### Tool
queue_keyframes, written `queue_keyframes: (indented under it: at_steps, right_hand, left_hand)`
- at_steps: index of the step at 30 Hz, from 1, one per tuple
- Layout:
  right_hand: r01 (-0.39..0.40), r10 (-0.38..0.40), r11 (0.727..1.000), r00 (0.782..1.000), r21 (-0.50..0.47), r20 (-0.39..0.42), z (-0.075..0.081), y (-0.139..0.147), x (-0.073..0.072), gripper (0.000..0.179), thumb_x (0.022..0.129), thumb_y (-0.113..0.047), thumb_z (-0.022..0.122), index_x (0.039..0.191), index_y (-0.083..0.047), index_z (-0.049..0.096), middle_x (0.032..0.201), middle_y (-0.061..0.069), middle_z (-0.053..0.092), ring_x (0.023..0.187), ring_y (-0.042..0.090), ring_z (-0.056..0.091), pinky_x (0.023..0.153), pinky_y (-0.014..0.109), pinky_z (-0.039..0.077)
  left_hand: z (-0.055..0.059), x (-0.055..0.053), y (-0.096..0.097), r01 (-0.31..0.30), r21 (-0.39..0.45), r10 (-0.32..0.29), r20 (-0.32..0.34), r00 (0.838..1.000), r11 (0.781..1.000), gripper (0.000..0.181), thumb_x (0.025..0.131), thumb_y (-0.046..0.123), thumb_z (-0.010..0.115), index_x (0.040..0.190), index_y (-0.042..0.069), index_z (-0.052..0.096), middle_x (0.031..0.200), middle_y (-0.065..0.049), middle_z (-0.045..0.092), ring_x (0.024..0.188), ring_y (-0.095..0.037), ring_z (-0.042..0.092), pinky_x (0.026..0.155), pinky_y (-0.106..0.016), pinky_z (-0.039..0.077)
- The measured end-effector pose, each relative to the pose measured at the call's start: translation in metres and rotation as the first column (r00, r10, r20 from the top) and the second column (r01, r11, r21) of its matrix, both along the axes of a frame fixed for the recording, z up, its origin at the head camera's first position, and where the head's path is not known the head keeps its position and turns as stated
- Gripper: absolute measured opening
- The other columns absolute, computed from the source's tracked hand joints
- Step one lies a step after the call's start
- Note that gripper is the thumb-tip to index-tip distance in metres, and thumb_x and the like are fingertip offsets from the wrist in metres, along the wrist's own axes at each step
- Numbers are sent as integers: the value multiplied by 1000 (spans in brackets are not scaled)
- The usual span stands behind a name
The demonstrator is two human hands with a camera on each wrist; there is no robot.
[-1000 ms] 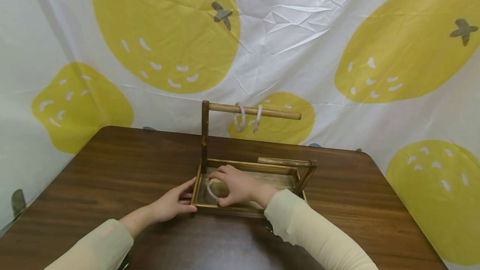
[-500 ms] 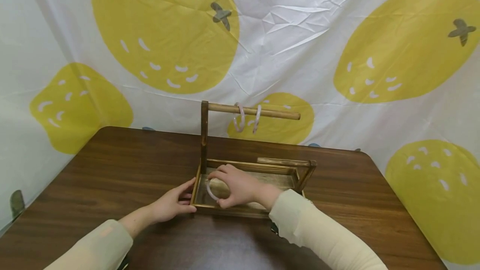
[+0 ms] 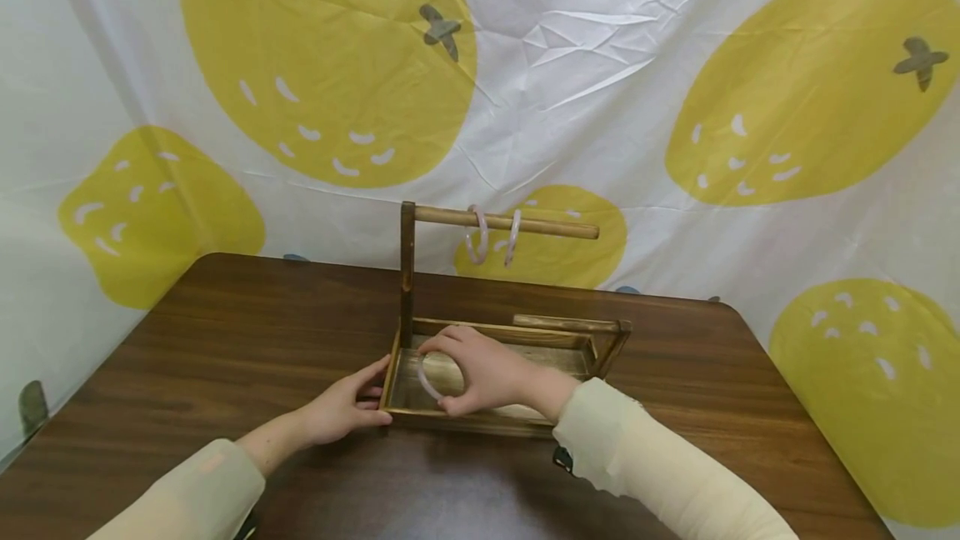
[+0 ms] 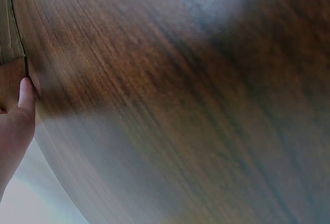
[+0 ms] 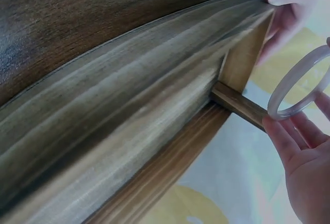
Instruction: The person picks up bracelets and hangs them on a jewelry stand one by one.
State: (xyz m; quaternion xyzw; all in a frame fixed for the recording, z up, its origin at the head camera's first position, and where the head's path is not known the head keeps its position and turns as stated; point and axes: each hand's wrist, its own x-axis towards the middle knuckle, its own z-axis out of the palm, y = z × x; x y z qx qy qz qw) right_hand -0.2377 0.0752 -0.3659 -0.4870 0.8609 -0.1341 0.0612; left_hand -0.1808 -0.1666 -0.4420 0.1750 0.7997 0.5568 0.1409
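Observation:
My right hand (image 3: 483,371) pinches a pale pink bangle (image 3: 426,380) between thumb and fingertips, over the left part of a wooden tray (image 3: 487,422). In the right wrist view, the bangle (image 5: 289,87) appears as a full ring at the fingertips (image 5: 281,131). My left hand (image 3: 341,409) lies against the tray's left end from outside, fingers extended and thumb at the front corner. The left wrist view catches its thumb (image 4: 27,97) along the tray's side. Two more pink bangles (image 3: 477,236) hang on the rack's high bar (image 3: 555,227).
A tall post (image 3: 407,273) at the tray's left carries the high bar. On the right, a lower arm (image 3: 570,323) runs inward from a short slanted post (image 3: 613,352). All this stands on a dark wooden table (image 3: 262,315), with a lemon-print cloth (image 3: 585,90) behind.
My right hand has shifted slightly right with the bangle, which now stands a little farther from the tray's left wall. My left hand stays at the tray's end.

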Motion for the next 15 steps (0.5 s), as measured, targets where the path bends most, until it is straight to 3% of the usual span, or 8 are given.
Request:
queue_keyframes:
  at_steps: [7, 15]
  right_hand:
    - [-18, 21, 996, 999, -86, 32, 15, 7, 8, 63, 76, -28, 70, 133, -14, 48, 129, 3, 49, 114, 16, 49, 95, 35, 49]
    - [3, 6, 993, 997, -118, 78, 27, 15, 13, 63, 77, -27, 70, 134, -15, 46, 128, 2, 48, 107, 15, 50, 88, 32, 50]
  left_hand:
    - [0, 0, -1, 6, 14, -6, -3, 1000, 1000, 87, 84, 9, 69, 145, -10, 11, 142, -41, 20, 120, -49, 46, 95, -39, 52]
    - [0, 0, -1, 7, 11, -7, 0, 1000, 1000, 87, 84, 10, 69, 146, -10, 10, 142, -41, 22, 120, -49, 46, 96, -40, 52]
